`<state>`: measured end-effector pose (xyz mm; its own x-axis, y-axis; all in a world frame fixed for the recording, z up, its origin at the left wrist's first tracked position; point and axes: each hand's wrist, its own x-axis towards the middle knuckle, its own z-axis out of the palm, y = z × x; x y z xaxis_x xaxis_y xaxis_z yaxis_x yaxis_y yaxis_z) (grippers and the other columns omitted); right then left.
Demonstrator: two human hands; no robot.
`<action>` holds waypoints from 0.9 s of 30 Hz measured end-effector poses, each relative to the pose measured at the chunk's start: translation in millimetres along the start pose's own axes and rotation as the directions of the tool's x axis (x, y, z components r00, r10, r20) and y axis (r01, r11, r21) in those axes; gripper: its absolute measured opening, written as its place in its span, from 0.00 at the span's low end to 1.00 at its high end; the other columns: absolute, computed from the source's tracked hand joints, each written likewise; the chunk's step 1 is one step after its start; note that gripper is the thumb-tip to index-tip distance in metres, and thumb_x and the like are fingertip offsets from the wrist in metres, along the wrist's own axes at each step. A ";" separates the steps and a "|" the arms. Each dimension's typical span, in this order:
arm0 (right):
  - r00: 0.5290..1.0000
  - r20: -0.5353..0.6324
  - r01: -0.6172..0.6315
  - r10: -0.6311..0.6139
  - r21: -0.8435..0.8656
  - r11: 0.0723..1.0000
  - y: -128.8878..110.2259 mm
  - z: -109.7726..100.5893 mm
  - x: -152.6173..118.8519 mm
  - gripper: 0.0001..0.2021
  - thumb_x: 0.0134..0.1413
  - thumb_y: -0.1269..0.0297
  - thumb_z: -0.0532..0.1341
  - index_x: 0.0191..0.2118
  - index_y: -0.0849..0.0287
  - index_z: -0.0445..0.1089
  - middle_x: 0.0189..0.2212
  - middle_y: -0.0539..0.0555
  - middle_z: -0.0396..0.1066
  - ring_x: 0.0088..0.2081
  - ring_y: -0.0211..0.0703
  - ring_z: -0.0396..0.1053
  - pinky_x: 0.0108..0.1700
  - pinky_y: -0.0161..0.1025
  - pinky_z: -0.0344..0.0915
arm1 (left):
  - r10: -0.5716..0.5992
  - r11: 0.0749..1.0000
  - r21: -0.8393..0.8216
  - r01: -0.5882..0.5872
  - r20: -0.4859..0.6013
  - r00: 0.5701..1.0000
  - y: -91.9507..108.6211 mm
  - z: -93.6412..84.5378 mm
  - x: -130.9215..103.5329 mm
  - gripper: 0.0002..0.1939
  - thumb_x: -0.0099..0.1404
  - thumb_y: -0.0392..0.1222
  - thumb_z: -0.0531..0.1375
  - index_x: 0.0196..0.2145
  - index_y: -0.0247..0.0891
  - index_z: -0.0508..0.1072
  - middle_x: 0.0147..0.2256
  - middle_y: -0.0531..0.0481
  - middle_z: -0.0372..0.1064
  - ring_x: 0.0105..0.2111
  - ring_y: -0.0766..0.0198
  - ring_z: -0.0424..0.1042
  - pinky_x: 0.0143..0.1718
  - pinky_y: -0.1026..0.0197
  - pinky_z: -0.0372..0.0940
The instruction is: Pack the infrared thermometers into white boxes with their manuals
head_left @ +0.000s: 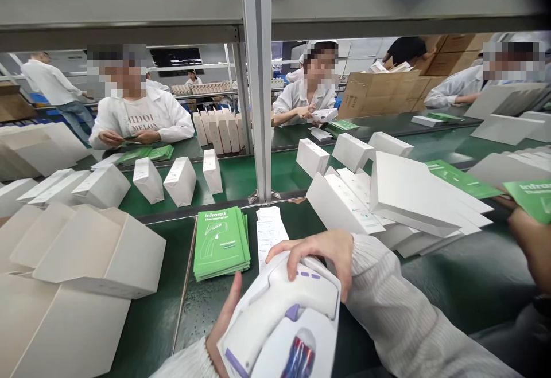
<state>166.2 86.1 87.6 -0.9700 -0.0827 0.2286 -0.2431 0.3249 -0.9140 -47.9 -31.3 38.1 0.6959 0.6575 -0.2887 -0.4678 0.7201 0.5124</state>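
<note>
A white infrared thermometer [275, 303] with purple trim lies in a moulded white tray [269, 355], close in front of me. In the tray's lower recess sit shiny red-and-blue batteries [298, 358]. My left hand [226, 320] holds the tray's left side, thumb along the edge and the other fingers hidden. From above, my right hand [321, 254] grips the far end, fingertips on the thermometer. Just beyond the tray lie a stack of green user manuals [221, 243] and a stack of white printed slips [271, 229].
Open white boxes [99, 249] are piled at the left. More white boxes [408, 194] lean together at the right, where another person's hand [531, 246] holds a green manual. Boxes stand along the green conveyor [279, 172]. A metal post [257, 80] rises ahead; co-workers sit beyond.
</note>
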 end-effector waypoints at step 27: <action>0.296 -0.605 -0.034 0.739 0.767 0.641 5.6 92.6 4.7 0.17 0.45 0.57 0.63 0.41 0.61 0.68 0.32 0.52 0.70 0.30 0.34 0.66 0.32 0.30 0.60 | 0.102 0.993 0.089 -0.073 -0.387 0.917 -41.9 5.5 -8.9 0.30 0.55 0.56 0.54 0.47 0.28 0.69 0.44 0.38 0.70 0.50 0.51 0.62 0.56 0.53 0.47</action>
<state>160.4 0.2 52.5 -0.4675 0.7857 -0.4052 -0.1217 -0.5112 -0.8508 -31.5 -68.6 23.7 0.3795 0.7618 -0.5251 -0.4670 0.6476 0.6021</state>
